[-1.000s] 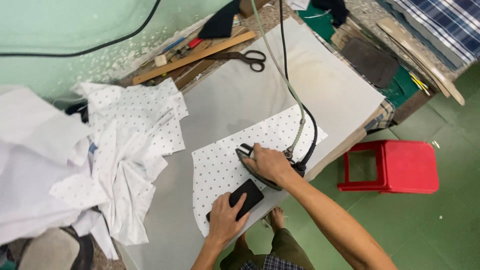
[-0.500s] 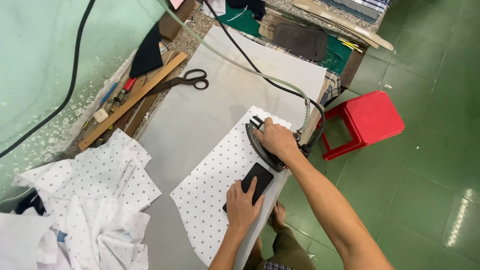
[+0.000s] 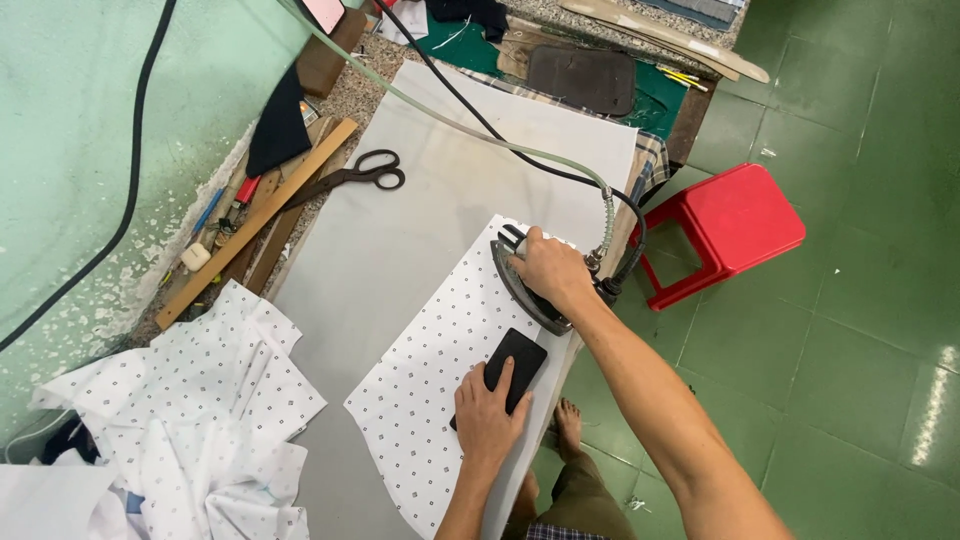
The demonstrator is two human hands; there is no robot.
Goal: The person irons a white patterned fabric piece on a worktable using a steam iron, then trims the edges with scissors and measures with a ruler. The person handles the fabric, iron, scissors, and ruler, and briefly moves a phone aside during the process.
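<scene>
A white piece of dotted fabric (image 3: 430, 370) lies flat near the front edge of a grey ironing table (image 3: 400, 230). My right hand (image 3: 550, 272) grips the handle of a dark steam iron (image 3: 522, 280) resting on the fabric's far end. My left hand (image 3: 487, 420) presses a flat black block (image 3: 512, 362) down on the same fabric, closer to me. A black cord and a pale hose (image 3: 480, 125) run from the iron across the table to the back.
Black scissors (image 3: 360, 175) and a long wooden ruler (image 3: 255, 220) lie at the table's left side. A heap of dotted white fabric pieces (image 3: 190, 410) sits at the near left. A red plastic stool (image 3: 735, 225) stands on the green floor to the right.
The view has shifted, so table and stool appear further along. The iron and my right hand sit a little further up the fabric; my left hand stays on the black block.
</scene>
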